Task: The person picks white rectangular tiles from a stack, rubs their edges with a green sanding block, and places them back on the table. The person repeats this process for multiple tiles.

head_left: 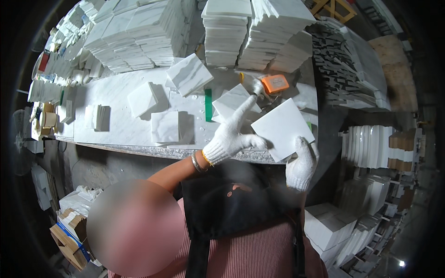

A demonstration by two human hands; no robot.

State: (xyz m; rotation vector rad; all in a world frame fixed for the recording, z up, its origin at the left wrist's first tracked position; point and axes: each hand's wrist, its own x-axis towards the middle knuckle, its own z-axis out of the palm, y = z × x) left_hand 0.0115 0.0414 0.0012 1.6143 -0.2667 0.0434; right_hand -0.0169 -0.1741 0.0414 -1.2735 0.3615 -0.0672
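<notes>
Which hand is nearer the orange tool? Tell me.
Left. The left hand points up toward the orange tool; the right hand sits lower, gripping the white tile.

My marble workbench (116, 88) is carrying loose white tiles (164, 126), a tilted tile (190, 74), a green strip (208, 104), an orange tool (275, 84) and tall tile stacks (227, 32) behind.

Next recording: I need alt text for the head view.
A person in white knit gloves holds a square white tile by its lower corner with the right hand, left hand pointing across it. Beyond lies a marble-topped bench with loose tiles, stacked tiles and an orange tool.
</notes>
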